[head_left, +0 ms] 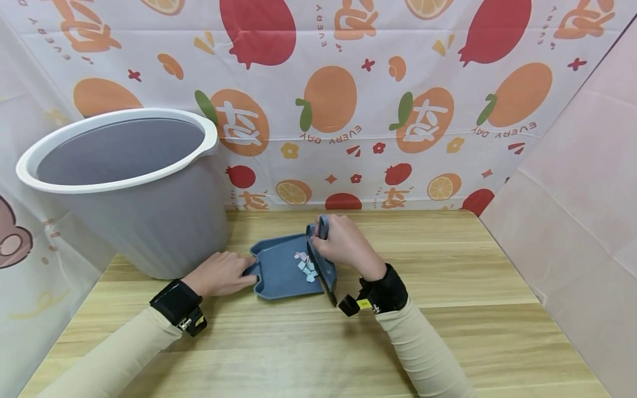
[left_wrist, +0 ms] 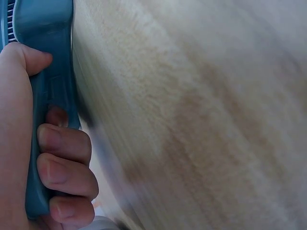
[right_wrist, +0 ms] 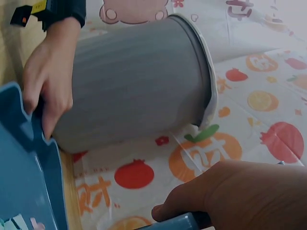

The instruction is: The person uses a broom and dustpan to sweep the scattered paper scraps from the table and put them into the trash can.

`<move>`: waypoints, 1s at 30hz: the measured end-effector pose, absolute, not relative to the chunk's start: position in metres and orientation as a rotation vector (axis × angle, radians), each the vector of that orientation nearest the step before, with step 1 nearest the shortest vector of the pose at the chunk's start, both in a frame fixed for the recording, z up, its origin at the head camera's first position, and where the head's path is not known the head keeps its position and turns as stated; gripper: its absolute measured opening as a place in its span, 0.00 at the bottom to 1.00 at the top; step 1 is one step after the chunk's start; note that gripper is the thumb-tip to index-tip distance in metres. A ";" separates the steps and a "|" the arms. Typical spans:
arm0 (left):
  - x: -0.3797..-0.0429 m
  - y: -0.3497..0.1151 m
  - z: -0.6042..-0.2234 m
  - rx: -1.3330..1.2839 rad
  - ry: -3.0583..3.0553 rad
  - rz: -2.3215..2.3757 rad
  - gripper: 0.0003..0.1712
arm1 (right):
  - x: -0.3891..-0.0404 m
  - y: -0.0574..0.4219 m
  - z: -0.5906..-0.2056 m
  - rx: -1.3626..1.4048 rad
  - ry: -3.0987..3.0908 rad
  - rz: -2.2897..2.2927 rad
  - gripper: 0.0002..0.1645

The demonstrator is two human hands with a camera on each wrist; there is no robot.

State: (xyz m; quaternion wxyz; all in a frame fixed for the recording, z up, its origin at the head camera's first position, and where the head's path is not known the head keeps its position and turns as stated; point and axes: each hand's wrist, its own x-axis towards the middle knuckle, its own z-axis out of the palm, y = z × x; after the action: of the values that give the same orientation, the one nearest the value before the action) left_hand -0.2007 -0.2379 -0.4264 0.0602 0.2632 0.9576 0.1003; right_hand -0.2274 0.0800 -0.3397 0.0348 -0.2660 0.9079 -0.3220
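A blue dustpan (head_left: 278,265) lies on the table in the middle of the head view. My left hand (head_left: 224,275) holds its handle at the left end; in the left wrist view the fingers curl round that blue handle (left_wrist: 36,199). Several small pale paper scraps (head_left: 306,266) lie in the pan near its right edge. My right hand (head_left: 343,240) grips a blue hand brush (head_left: 324,270), whose dark bristles stand at the pan's open edge, just right of the scraps. In the right wrist view, my right hand (right_wrist: 240,196) partly covers the brush handle (right_wrist: 180,222).
A tall grey bin (head_left: 164,221) with a white rim (head_left: 211,132) stands at the back left, close to my left hand. The wood-grain table (head_left: 448,271) ends at a fruit-print cloth wall (head_left: 378,110). Pale cloth (head_left: 577,210) hangs on the right side.
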 end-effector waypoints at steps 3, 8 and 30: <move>-0.201 -0.238 -0.426 0.790 2.895 0.298 0.19 | -0.227 0.074 -0.341 -0.835 2.782 -1.008 0.10; -0.202 -0.237 -0.426 0.760 2.876 0.296 0.22 | -0.225 0.068 -0.341 -0.891 2.747 -1.042 0.11; -0.203 -0.237 -0.428 0.746 2.870 0.305 0.22 | -0.232 0.092 -0.334 -0.870 2.736 -1.112 0.12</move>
State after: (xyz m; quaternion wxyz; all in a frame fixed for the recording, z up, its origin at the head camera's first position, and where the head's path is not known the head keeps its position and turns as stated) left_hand -0.2028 -0.2369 -0.4278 0.0801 0.2495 0.9597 0.1020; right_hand -0.2319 0.0922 -0.3342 0.0311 -0.2825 0.8882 -0.3610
